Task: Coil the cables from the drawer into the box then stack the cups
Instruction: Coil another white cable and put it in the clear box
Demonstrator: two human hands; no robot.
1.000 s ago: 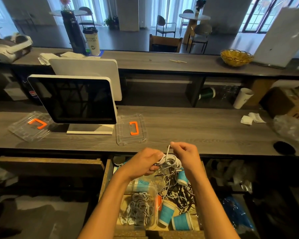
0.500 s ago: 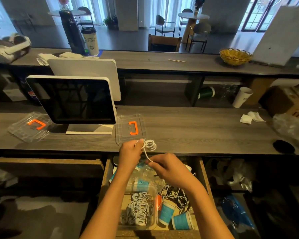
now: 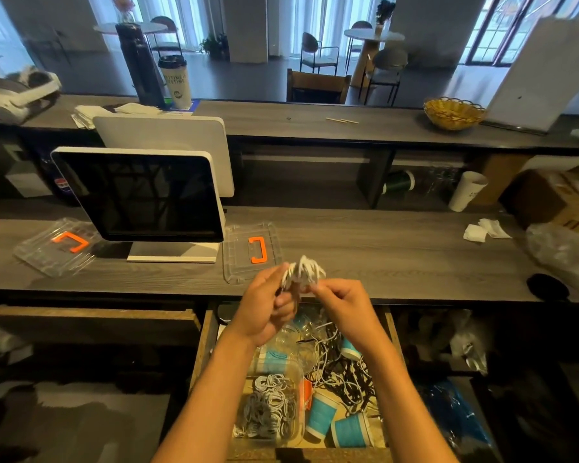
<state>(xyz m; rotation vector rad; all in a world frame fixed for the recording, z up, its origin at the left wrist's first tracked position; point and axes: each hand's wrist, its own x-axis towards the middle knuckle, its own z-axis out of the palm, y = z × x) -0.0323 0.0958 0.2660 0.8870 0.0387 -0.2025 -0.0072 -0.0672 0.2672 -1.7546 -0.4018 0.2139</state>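
Both hands rose, left hand and right hand gripping white cable

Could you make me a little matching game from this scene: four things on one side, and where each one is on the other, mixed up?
Things:
1. white cable
2. blue paper cups
3. yellow wicker basket
4. clear lid with orange handle

Places:
A. lying in the open drawer
B. on the far upper counter
C. held between both hands
D. flat on the near counter, right of the monitor

Pairs: 1-C, 2-A, 3-B, 4-D
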